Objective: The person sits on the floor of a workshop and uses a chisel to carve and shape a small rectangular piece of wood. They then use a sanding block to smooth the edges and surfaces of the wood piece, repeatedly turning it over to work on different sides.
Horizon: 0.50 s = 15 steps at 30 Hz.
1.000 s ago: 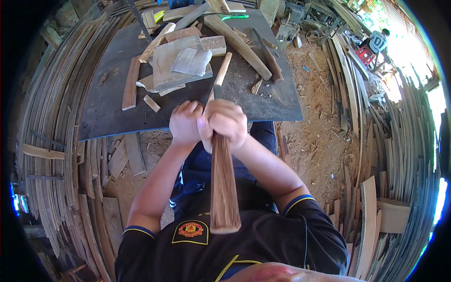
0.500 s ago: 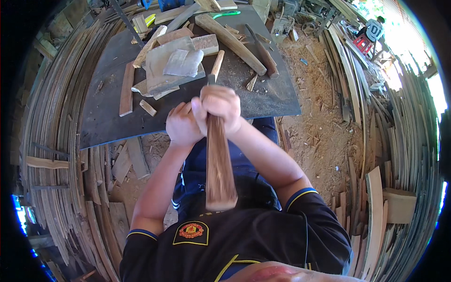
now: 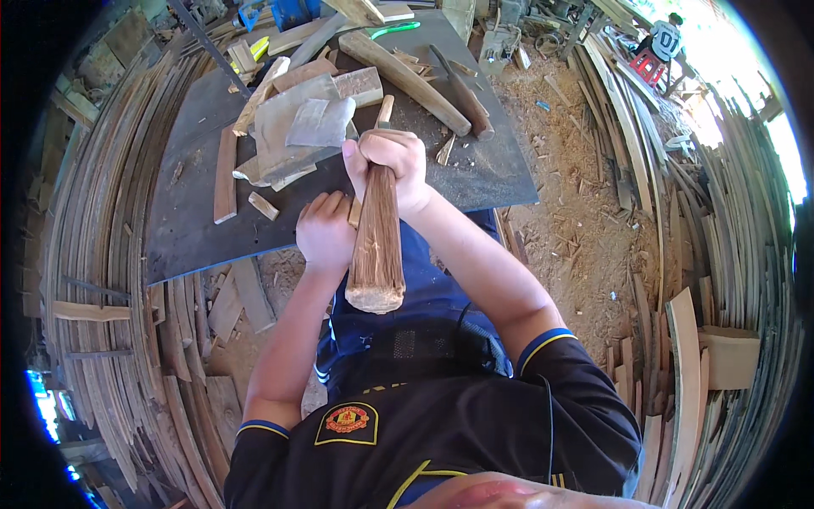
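Observation:
My right hand (image 3: 394,165) is wrapped round the narrow part of a wooden club-like mallet (image 3: 377,246). Its thick, worn end points back toward my body. My left hand (image 3: 325,233) is closed in a fist at the table's front edge, left of the mallet. A strip of a light wooden piece (image 3: 354,212) shows beside that fist, mostly hidden by the mallet and fingers. Beyond my right hand a light wooden handle (image 3: 386,109) with a dark band lies over the table; its lower part is hidden.
The dark table (image 3: 191,161) bears a stack of boards under a grey sheet (image 3: 320,123), a long thick timber (image 3: 407,85), a dark tapered piece (image 3: 462,93) and a green-handled tool (image 3: 397,28). Stacked planks (image 3: 110,212) line both sides. Another person (image 3: 664,41) sits far right.
The mallet's thick end has swung up and away from my torso, slightly left. My right hand has moved a little farther out, opening a gap from my left hand.

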{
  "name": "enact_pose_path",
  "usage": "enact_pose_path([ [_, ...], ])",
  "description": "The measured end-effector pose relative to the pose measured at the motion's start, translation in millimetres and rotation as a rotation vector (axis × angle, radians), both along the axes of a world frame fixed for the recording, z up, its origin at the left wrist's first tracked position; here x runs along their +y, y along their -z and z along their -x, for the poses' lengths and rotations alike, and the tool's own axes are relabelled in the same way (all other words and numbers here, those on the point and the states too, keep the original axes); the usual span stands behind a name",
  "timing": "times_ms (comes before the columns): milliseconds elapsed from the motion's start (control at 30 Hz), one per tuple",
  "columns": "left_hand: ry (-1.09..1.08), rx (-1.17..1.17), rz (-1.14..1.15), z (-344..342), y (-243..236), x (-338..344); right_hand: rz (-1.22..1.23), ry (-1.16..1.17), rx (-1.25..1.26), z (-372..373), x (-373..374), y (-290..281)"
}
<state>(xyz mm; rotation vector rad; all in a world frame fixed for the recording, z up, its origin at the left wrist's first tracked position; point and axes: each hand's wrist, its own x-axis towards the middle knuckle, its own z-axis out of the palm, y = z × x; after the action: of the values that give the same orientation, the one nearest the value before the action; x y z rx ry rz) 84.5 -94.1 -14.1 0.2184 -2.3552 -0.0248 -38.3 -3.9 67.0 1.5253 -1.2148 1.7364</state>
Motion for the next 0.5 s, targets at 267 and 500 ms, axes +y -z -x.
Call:
enact_pose_path([
  [267, -0.016, 0.057, -0.082, -2, -2, 6, 0.028, -0.097, 0.128, -15, 9, 12],
  [500, 0.011, 0.123, 0.048, -2, -19, 9, -0.008, 0.01, -0.005, 5, 5, 6],
])
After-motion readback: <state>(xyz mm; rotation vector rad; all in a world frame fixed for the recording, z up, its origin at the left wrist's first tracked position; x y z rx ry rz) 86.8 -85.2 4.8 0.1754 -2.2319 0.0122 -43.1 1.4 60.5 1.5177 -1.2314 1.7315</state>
